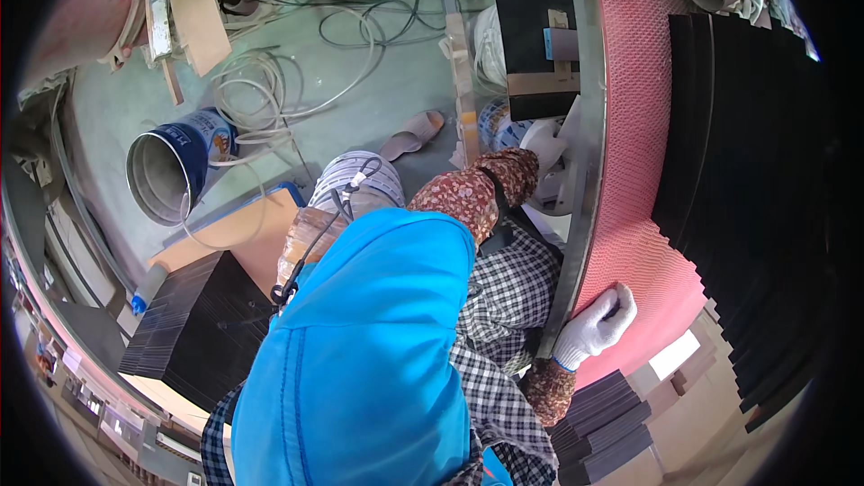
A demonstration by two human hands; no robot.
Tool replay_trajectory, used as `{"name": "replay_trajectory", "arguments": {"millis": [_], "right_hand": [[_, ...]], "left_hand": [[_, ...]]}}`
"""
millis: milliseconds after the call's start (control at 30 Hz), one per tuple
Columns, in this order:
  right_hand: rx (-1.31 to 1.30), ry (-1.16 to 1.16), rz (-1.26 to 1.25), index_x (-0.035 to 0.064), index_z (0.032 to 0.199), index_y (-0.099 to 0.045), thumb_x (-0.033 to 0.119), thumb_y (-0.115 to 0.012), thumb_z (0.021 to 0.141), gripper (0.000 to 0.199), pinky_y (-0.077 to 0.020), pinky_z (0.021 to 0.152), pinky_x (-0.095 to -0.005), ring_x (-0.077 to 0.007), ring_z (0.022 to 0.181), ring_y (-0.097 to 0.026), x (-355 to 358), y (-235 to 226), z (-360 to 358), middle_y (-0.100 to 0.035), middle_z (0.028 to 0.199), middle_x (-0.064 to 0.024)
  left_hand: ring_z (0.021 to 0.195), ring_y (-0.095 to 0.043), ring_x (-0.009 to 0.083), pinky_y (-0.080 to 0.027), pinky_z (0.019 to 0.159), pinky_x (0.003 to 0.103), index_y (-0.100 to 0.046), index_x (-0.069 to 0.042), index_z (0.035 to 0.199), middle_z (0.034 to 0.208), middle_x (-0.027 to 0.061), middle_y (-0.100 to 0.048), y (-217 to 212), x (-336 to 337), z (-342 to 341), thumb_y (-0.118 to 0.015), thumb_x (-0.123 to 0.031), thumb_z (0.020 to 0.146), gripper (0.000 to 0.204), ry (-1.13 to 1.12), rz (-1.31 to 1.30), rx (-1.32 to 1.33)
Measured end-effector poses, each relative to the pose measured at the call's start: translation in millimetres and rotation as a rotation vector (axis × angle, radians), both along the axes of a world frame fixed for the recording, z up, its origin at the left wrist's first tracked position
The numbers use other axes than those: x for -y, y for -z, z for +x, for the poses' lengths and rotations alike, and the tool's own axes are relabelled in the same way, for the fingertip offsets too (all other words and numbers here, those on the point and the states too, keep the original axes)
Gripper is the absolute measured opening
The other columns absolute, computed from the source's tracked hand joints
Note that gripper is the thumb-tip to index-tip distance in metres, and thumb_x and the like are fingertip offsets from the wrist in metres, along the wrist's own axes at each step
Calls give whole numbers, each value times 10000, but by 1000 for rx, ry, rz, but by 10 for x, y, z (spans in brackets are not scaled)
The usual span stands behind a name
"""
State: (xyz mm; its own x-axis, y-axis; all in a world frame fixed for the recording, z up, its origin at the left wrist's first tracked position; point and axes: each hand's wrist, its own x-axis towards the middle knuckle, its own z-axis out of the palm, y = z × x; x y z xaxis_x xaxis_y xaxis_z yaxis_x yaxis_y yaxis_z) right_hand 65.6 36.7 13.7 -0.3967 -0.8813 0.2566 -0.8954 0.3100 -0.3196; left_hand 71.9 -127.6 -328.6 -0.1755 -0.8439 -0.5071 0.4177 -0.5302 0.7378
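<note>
My left hand, in a white glove below a flowered sleeve, reaches to the near side of the bench beside a pale object and below a black board. Its fingers are mostly hidden, so its grip cannot be made out. My right hand, also in a white glove, lies over the bench's metal edge onto a pink textured mat. Its fingers are loosely bent and apart, with nothing visible in them. Beyond the mat, a long row of black sheets or boards stretches along the bench, its lower end stepped.
A blue bucket lies tipped on the floor next to a coiled pale hose. A stack of black boards stands behind me at lower left. More dark boards sit below my right arm. A slipper lies on the floor.
</note>
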Motion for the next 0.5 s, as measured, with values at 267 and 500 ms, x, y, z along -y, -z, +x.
{"name": "replay_trajectory", "arguments": {"millis": [267, 500], "right_hand": [[-19, 54, -13, -31, 1107, -646, 12, -583, 997, 134, -505, 929, -328, -211, 986, -626, -35, 22, -47, -660, 1046, -108], [-20, -137, 52, -30, 1115, -648, 10, -576, 996, 145, -499, 948, -334, -216, 1004, -628, 106, 10, 58, -665, 1066, -114]], "left_hand": [[1036, -664, 216, -532, 850, 376, -607, 28, 1274, 1142, 117, -686, -491, -106, -193, -527, -183, 1040, 325, -262, 488, -476], [992, -698, 349, -559, 853, 443, -588, -44, 1152, 978, 199, -696, 672, -157, -831, -503, -158, 978, 225, -459, 494, -321]]}}
